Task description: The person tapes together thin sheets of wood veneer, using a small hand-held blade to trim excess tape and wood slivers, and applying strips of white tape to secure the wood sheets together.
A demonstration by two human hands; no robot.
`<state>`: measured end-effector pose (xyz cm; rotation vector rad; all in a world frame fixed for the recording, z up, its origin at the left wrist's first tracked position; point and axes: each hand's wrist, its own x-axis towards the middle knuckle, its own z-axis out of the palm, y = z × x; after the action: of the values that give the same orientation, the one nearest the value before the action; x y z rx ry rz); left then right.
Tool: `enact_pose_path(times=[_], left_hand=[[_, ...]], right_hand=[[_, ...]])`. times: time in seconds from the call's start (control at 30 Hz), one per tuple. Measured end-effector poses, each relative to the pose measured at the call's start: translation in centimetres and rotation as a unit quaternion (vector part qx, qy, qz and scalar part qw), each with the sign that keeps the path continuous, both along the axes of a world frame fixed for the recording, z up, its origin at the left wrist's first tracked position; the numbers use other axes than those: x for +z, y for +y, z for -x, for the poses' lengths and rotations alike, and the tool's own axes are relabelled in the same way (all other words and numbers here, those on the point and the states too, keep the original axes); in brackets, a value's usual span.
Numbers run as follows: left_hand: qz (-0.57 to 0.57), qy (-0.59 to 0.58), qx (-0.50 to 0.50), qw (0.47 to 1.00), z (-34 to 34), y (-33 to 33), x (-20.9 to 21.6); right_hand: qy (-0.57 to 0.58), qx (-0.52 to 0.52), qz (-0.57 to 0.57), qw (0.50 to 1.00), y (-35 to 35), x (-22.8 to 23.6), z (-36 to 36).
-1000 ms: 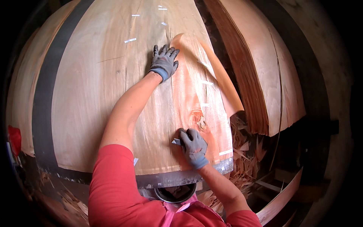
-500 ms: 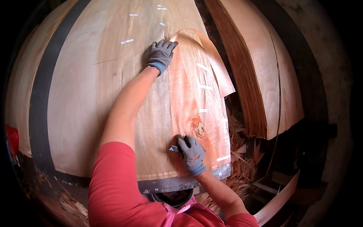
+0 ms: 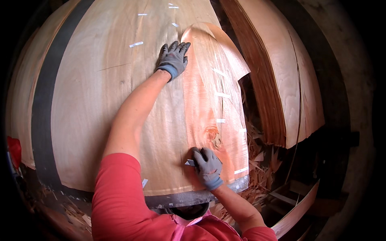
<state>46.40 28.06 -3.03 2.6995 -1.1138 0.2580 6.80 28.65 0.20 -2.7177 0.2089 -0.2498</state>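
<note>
A wide pale wood veneer sheet (image 3: 88, 100) lies under both of my gloved hands. Over its right side is a reddish veneer sheet (image 3: 201, 108) with a knot and a curled far end. My left hand (image 3: 173, 59) presses flat with fingers spread, beside the reddish sheet's left edge near the curl. Lower down, my right hand (image 3: 208, 164) rests on the reddish sheet, fingers closed on a small flat blue-grey blade-like piece (image 3: 190, 162). The piece pokes out left over the edge between the two sheets; its held end is hidden.
Short white tape strips (image 3: 222, 95) dot both sheets. To the right stands a thick veneer stack (image 3: 277, 72) with a ragged edge. Wood scraps (image 3: 257, 160) litter the gap below it. A dark band (image 3: 44, 104) runs along the left; something red (image 3: 14, 148) hangs there.
The view has shifted slightly. My left hand's fingers have spread wider, and my right hand still grips the small piece. A white strip now shows beside my left sleeve.
</note>
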Motion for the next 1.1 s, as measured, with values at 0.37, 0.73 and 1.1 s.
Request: enact_pose_path(times=[0.37,0.73,1.1], left_hand=[[0.021,-0.038,-0.016,0.999,-2.4,0.1,0.9],[0.001,-0.037,-0.009,0.999,-3.5,-0.5,0.2],[-0.021,0.0,0.006,1.0,-3.7,-1.0,-0.3]], right_hand=[[-0.027,0.005,0.004,1.0,0.0,0.0,-0.3],[-0.012,0.002,0.009,1.0,0.0,-0.2,-0.2],[0.007,-0.002,-0.006,1.0,0.1,0.3,-0.3]])
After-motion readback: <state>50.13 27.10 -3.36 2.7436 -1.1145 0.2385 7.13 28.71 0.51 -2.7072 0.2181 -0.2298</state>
